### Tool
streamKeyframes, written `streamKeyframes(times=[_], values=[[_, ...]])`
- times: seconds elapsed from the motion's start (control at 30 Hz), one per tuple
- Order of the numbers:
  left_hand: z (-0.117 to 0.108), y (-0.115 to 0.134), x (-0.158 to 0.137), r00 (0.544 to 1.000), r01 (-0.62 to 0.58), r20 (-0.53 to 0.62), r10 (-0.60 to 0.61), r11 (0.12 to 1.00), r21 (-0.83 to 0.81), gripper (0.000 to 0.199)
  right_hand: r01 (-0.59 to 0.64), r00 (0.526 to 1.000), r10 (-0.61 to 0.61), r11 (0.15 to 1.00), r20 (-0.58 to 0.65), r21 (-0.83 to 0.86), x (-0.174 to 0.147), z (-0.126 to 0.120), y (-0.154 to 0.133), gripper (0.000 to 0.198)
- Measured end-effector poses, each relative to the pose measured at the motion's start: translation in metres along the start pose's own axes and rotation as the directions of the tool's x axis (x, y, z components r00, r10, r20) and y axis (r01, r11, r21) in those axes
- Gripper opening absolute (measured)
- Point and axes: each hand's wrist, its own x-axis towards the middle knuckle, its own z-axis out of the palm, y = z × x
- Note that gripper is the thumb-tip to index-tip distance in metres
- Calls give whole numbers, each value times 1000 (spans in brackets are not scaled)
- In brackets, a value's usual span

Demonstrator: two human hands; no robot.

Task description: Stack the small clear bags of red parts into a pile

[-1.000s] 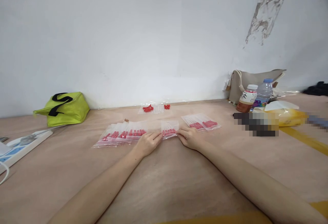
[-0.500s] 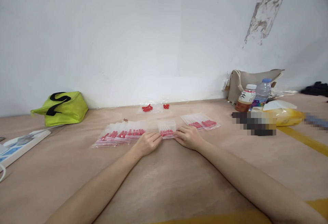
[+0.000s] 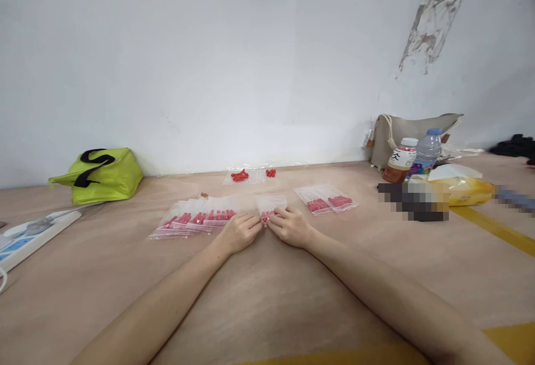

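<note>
A small clear zip bag [image 3: 271,205] with red pieces inside lies flat on the wooden table [image 3: 267,298]. My left hand [image 3: 239,232] presses on its left end and my right hand [image 3: 289,226] covers its right part; their fingertips almost meet over the bag. To the left, a row of several overlapping filled bags [image 3: 193,219] touches my left hand. Two more filled bags [image 3: 325,198] lie to the right, apart from my right hand.
Loose red pieces [image 3: 241,175] and clear bags lie by the wall. A lime green bag [image 3: 100,174] sits at left, a white power strip [image 3: 33,232] at the left edge. At right stand a beige bag [image 3: 412,134], two bottles [image 3: 400,159] and a yellow pack [image 3: 463,189].
My right hand has slid left along the bag toward my left hand, so it now covers most of the bag. The bag itself has shifted slightly left.
</note>
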Motion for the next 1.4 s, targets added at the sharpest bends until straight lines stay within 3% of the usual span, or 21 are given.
streamKeyframes(times=[0.27,0.47,0.63,0.73,0.8,0.83,0.9,0.97,1.0,1.03,1.07,1.13,1.2,1.23,1.3,1.33,1.37,1.4], values=[[-1,0,0,998,30,-48,-33,998,-57,15,71,997,-71,997,-7,-15,-10,-2,12,19],[-4,-5,-6,997,65,-28,-68,995,-80,14,-16,998,18,999,66,-31,-30,-5,29,21],[-5,-8,-12,995,94,49,-89,989,-111,19,-76,994,76,997,74,0,-39,-7,34,21],[-9,-6,-13,966,243,142,-215,944,-224,21,-134,987,130,990,95,41,-39,-6,32,23],[-13,-3,-11,886,461,225,-404,810,-362,19,-200,975,187,974,119,108,-38,-6,30,22],[-15,-1,-8,812,583,290,-507,679,-445,22,-238,966,219,959,134,154,-38,-6,29,21],[-16,4,-1,599,761,468,-650,279,-586,40,-297,951,259,918,168,262,-35,-7,26,20],[-13,8,8,392,761,639,-661,-157,-629,52,-305,949,247,881,198,361,-31,-9,22,21],[-11,9,12,326,722,703,-632,-313,-616,53,-290,952,221,867,210,404,-29,-11,19,21],[-9,10,16,285,693,745,-603,-408,-595,52,-272,956,188,856,225,440,-27,-13,17,21],[-7,9,18,264,691,766,-587,-440,-574,49,-261,956,159,845,245,467,-24,-15,15,19],[-6,2,17,263,757,756,-599,-358,-546,40,-273,945,139,831,295,484,-21,-19,15,21],[-9,-11,11,304,827,673,-674,-164,-537,32,-396,896,251,827,367,399,-20,-22,23,27],[-11,-20,7,340,845,614,-713,-55,-532,30,-489,845,353,815,402,312,-21,-24,30,28],[-16,-40,-5,420,861,485,-767,167,-481,27,-668,689,560,737,459,103,-26,-28,49,27],[-18,-49,-11,477,853,427,-768,288,-435,26,-710,624,606,704,493,34,-29,-30,61,26],[-19,-57,-17,542,829,363,-758,413,-376,24,-712,591,579,702,562,26,-33,-33,73,26],[-19,-63,-22,595,799,309,-742,507,-324,22,-681,582,471,727,663,81,-37,-37,85,28]])
